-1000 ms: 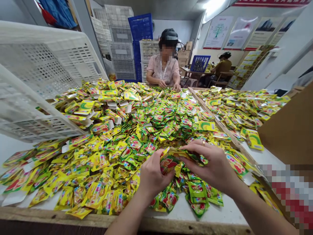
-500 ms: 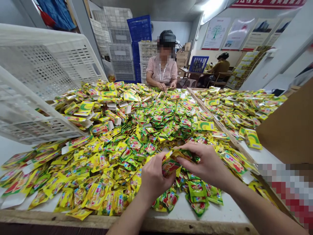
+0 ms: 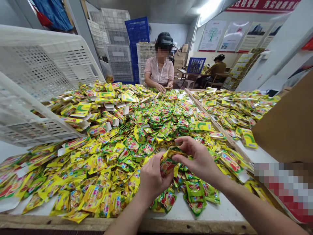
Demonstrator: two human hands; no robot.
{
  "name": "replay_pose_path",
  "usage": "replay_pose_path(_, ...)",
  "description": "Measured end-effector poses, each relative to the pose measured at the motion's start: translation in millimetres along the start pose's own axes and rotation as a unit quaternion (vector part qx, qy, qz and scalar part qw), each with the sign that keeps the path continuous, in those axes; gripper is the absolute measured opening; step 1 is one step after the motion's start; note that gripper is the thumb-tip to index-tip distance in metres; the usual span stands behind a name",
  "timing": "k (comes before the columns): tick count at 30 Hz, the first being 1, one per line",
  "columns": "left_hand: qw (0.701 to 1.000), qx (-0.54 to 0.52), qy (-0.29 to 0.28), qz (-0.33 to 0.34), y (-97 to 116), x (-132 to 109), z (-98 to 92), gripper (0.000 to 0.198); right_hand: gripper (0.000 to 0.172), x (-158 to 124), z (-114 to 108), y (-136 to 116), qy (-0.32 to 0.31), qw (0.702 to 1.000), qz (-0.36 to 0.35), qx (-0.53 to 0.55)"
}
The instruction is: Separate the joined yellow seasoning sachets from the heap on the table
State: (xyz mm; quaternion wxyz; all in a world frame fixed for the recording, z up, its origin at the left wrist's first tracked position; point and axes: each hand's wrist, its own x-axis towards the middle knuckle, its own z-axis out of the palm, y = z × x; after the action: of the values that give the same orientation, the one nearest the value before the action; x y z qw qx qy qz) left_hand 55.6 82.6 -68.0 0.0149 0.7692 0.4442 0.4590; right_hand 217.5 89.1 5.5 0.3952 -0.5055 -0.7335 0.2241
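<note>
Pinched between the curled fingers of the left hand (image 3: 153, 179) and the fingertips of the right hand (image 3: 199, 160): a strip of foil sachets (image 3: 168, 163), long axis slanting up and rightward, apparently nearer the left hand. Below and around it, loose sachets (image 3: 195, 192) heaped over the white table (image 3: 220, 212), almost to its wooden front edge (image 3: 73, 222).

Glossy foil sachets (image 3: 167, 164), wooden table edge (image 3: 73, 222)
</note>
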Motion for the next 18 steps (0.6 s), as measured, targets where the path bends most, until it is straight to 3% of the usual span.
replay_pose_path(4, 0.994, -0.075, -0.045, -0.063, 3, 1, -2.4, 0.044, 0.017, -9, 16, 7, 0.119, 0.992, -0.033, 0.016)
replay_pose_path(7, 0.982, -0.136, -0.078, -0.102, 6, 3, -5.0, 0.044, 0.016, -11, 19, 8, 0.138, 0.986, -0.085, -0.048)
replay_pose_path(10, 0.983, -0.128, -0.059, -0.114, 6, 4, -5.6, 0.043, 0.017, -10, 19, 7, 0.116, 0.981, -0.105, -0.118)
replay_pose_path(13, 0.989, -0.098, -0.046, -0.105, 3, 4, -5.0, 0.042, 0.021, -11, 19, 4, 0.078, 0.986, -0.074, -0.124)
replay_pose_path(16, 0.989, -0.096, -0.056, -0.093, 1, 3, -4.5, 0.042, 0.037, -15, 17, -2, -0.04, 0.995, -0.063, -0.067)
replay_pose_path(18, 0.987, -0.11, -0.077, -0.086, 0, 2, -4.3, 0.044, 0.035, -19, 15, -5, -0.121, 0.99, -0.061, -0.045)
